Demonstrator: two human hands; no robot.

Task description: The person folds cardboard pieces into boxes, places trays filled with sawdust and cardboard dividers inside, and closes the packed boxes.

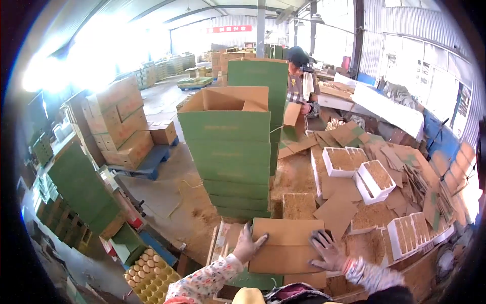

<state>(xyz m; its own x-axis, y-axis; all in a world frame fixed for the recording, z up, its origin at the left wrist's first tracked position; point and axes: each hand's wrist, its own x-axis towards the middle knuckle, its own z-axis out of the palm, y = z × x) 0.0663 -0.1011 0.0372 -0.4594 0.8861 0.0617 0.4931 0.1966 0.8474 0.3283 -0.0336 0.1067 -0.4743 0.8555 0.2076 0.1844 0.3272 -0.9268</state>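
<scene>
A brown cardboard box point(286, 253) with its top flaps folded over lies at the bottom centre, right in front of me. My left hand point(248, 244) rests on its left edge, fingers apart. On the right edge lies my right hand point(328, 252), its fingers spread and darkened with dirt. Just beyond the box rises a tall stack of green boxes point(235, 152), the top one open and brown inside. Loose cardboard pieces point(335, 214) lie to the right of the box.
White trays point(374, 181) filled with brown material stand at the right among cardboard sheets. An egg tray point(152, 276) is at the lower left. A co-worker point(302, 86) stands behind the green stack. Brown cartons point(119, 124) sit on a blue pallet point(152, 163) at left.
</scene>
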